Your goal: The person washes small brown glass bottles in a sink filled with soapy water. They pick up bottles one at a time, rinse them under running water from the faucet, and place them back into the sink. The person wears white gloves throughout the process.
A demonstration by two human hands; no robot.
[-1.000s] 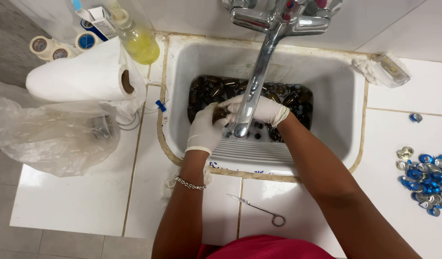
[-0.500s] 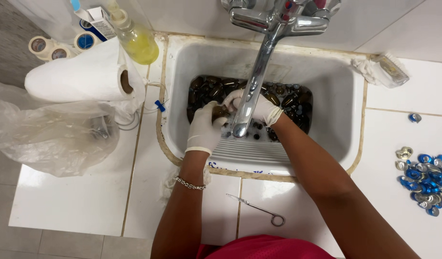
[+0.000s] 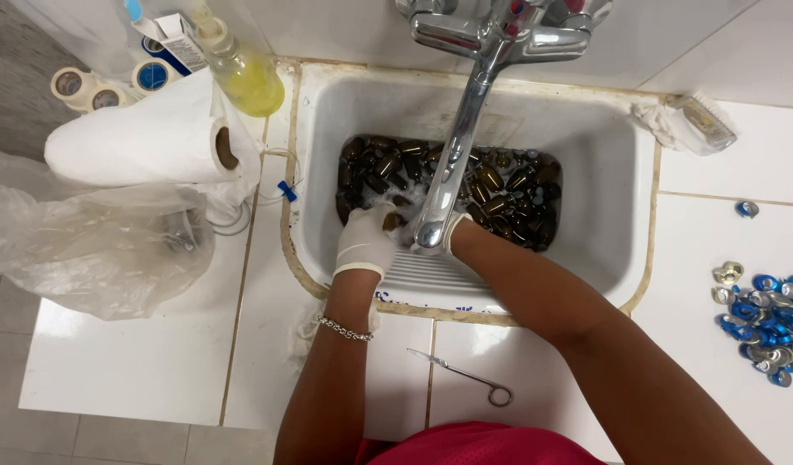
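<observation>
Both my hands wear white gloves and reach into a white sink point(image 3: 638, 258). My left hand point(image 3: 365, 245) is closed around a small brown vial point(image 3: 393, 221) just left of the faucet spout's tip point(image 3: 431, 234). My right hand point(image 3: 456, 229) is right behind that tip, mostly hidden by it, close to the left hand. I cannot see its fingers. A heap of several small brown vials point(image 3: 500, 194) with some foam lies in the sink's far half, beyond both hands.
A chrome faucet point(image 3: 470, 120) crosses over the sink. A paper towel roll point(image 3: 147, 142), a yellow liquid bottle point(image 3: 241, 73), tape rolls point(image 3: 74, 86) and a clear plastic bag point(image 3: 86, 250) lie left. Scissors point(image 3: 465, 377) lie near me. Blue and silver caps point(image 3: 771, 314) are piled right.
My right hand has drawn back from the vial heap toward my left hand and slipped under the spout's tip. The left hand has stayed almost still.
</observation>
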